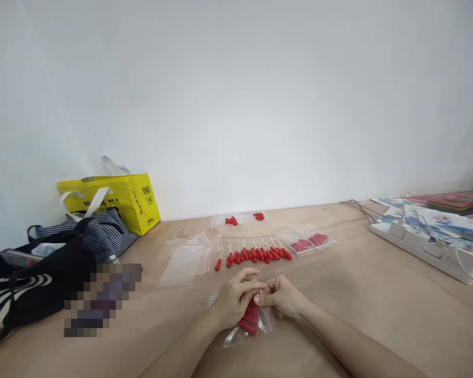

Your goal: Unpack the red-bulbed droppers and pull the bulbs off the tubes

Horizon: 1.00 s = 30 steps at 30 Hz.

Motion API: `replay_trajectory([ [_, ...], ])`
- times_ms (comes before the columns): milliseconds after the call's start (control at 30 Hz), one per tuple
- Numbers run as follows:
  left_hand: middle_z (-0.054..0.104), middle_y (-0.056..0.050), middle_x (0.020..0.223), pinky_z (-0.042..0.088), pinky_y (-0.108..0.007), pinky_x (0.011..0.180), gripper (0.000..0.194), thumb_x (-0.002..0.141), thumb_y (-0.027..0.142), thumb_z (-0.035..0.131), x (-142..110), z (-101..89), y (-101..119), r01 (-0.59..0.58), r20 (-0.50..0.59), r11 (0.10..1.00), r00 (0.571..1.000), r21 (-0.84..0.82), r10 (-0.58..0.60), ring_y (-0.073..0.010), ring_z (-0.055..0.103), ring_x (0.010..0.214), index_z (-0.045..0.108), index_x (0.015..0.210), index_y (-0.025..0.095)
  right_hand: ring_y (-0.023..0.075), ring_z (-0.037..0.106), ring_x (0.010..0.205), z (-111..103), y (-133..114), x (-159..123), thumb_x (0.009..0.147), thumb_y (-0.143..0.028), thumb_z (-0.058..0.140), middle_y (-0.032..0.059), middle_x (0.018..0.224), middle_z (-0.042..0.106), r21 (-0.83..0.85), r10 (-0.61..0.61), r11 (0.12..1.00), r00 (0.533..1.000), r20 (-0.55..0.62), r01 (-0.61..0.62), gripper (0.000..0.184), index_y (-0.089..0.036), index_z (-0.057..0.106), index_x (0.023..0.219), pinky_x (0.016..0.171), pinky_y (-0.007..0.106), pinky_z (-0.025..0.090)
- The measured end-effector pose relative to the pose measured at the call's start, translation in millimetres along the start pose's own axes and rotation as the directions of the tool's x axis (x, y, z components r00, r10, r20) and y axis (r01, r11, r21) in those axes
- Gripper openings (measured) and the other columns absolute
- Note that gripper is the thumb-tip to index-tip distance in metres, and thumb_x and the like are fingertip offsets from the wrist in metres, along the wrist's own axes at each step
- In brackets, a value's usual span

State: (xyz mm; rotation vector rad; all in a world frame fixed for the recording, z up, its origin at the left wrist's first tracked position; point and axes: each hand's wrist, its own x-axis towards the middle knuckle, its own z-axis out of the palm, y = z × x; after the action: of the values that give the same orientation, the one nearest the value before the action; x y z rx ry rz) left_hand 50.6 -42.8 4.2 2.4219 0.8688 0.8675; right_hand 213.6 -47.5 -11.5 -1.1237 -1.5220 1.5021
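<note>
Low in the middle, a clear zip bag (266, 320) with several red-tipped sticks (249, 319) inside is between my hands. My left hand (236, 296) curls over the bag's upper left side, its fingers closed on it. From the right, my right hand (281, 298) pinches the bag's upper edge between thumb and fingers. The bag's top is partly hidden by my fingers. Just beyond, a row of loose sticks with red bulb-shaped tips (260, 255) lies with the tips toward me. Flat clear zip bags (183, 265) lie left of that row.
A filled bag of red-tipped sticks (315, 242) lies right of the row; more red pieces (231, 221) lie near the wall. On the left are a yellow bag (142, 202), a striped bag (106, 233) and a black bag (59, 273). A white power strip (425, 252) and printed sheets (449, 220) occupy the right.
</note>
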Motion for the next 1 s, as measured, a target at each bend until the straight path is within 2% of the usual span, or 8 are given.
replay_trajectory([
  [100,0.052,-0.005,0.112,0.044,-0.03,0.085,0.028,0.08,0.013,0.043,0.6,0.3,-4.6,-0.061,-0.085,0.998,0.994,0.007,0.061,-0.0158,0.051,0.1,0.067,0.087,0.024,0.002,0.029,0.029,0.4,1.5,1.2,0.043,-0.052,0.072,-0.0062,0.037,0.046,0.004,0.042,0.999,0.999,-0.034,-0.041,0.045,-0.014,0.048,0.045,0.028,0.017,0.021],
  [233,0.054,-0.005,0.109,0.043,-0.032,0.086,0.024,0.076,0.012,0.047,1.8,-0.9,-7.6,-0.106,-0.102,0.993,0.989,0.054,0.111,-0.0168,0.052,0.099,0.068,0.079,0.023,0.0023,0.031,0.029,-0.3,1.8,1.3,0.041,-0.048,0.074,-0.0056,0.037,0.047,0.003,0.071,0.997,0.997,-0.039,-0.071,0.043,-0.014,0.049,0.046,0.028,0.017,0.02],
  [400,0.06,-0.004,0.095,0.045,-0.027,0.079,0.025,0.076,0.008,0.043,2.7,-4.0,-6.9,-0.075,-0.079,0.993,0.993,0.094,0.082,-0.0136,0.056,0.087,0.064,0.071,0.02,0.0023,0.035,0.028,-7.0,-4.4,-3.6,0.047,-0.049,0.072,-0.0038,0.044,0.053,-0.012,0.091,0.996,0.992,0.088,-0.09,0.04,-0.012,0.054,0.051,0.03,0.017,0.024],
  [500,0.061,-0.004,0.093,0.045,-0.026,0.079,0.023,0.075,0.006,0.043,2.8,-5.4,-6.1,-0.042,-0.063,0.995,0.997,0.089,0.048,-0.0134,0.056,0.086,0.062,0.072,0.018,0.0018,0.036,0.029,-9.0,-6.7,-5.9,0.05,-0.047,0.071,-0.0041,0.046,0.054,-0.009,0.093,0.996,0.989,0.114,-0.093,0.039,-0.012,0.055,0.054,0.03,0.016,0.024],
  [667,0.061,-0.004,0.101,0.044,-0.028,0.082,0.025,0.079,0.008,0.043,2.6,-4.8,-7.0,-0.089,-0.024,0.994,0.996,0.059,0.09,-0.0135,0.055,0.092,0.062,0.09,0.02,0.0024,0.037,0.029,-4.1,-6.1,-5.4,0.044,-0.045,0.074,-0.0053,0.044,0.054,0.019,0.107,0.994,0.993,0.041,-0.108,0.04,-0.013,0.052,0.053,0.031,0.016,0.028],
  [800,0.06,-0.006,0.101,0.046,-0.027,0.078,0.028,0.082,0.01,0.039,2.7,-2.7,-12.5,-0.172,-0.021,0.98,0.984,0.101,0.175,-0.0132,0.057,0.089,0.066,0.084,0.02,0.0028,0.038,0.031,-2.3,-3.6,-4.3,0.046,-0.046,0.073,-0.0047,0.043,0.053,0.023,0.105,0.994,0.994,0.012,-0.105,0.041,-0.013,0.049,0.05,0.032,0.017,0.028],
  [1000,0.063,-0.005,0.091,0.047,-0.025,0.072,0.026,0.083,0.015,0.04,3.7,-1.8,-15.8,-0.265,-0.027,0.941,0.961,0.209,0.276,-0.0126,0.058,0.082,0.065,0.078,0.019,0.0033,0.04,0.031,-4.1,-2.0,-3.3,0.044,-0.046,0.074,-0.0041,0.043,0.054,0.038,0.116,0.992,0.992,0.043,-0.118,0.041,-0.013,0.052,0.053,0.033,0.017,0.027],
])
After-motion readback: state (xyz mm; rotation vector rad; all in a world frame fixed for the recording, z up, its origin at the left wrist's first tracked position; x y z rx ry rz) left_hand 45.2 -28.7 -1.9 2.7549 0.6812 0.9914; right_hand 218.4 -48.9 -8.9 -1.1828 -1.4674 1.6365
